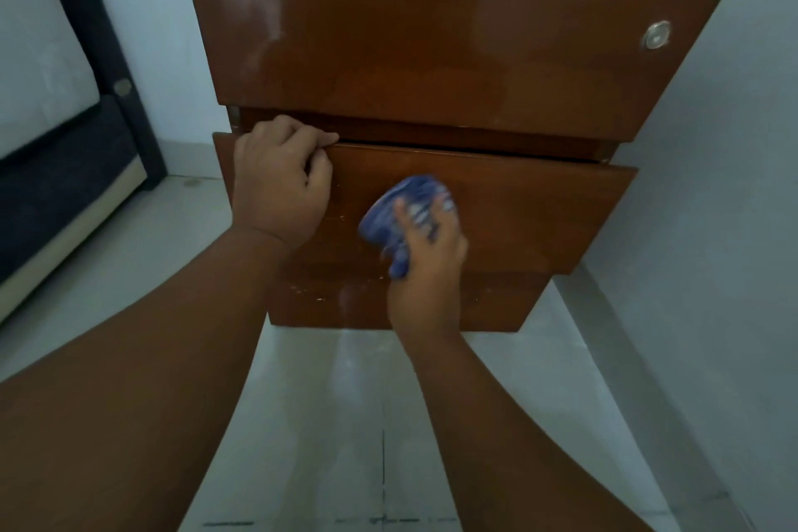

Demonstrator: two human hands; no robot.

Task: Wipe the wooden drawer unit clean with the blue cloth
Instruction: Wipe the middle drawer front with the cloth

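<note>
The wooden drawer unit point(453, 56) stands in front of me with glossy brown fronts and a round metal lock point(656, 35) at the top drawer's right. Its middle drawer point(539, 212) is pulled partly out. My left hand point(276, 181) grips the top edge of that drawer at its left end, fingers curled over the rim. My right hand point(425, 259) holds the bunched blue cloth point(401, 212) and presses it against the middle drawer's front, near its centre. The cloth looks blurred. Pale specks mark the bottom drawer point(337, 298) beneath.
A dark sofa point(64, 134) with a light cushion stands at the left, close to the unit. Pale walls rise behind and to the right of the unit. Light floor tiles point(345, 423) stretch between me and the drawers.
</note>
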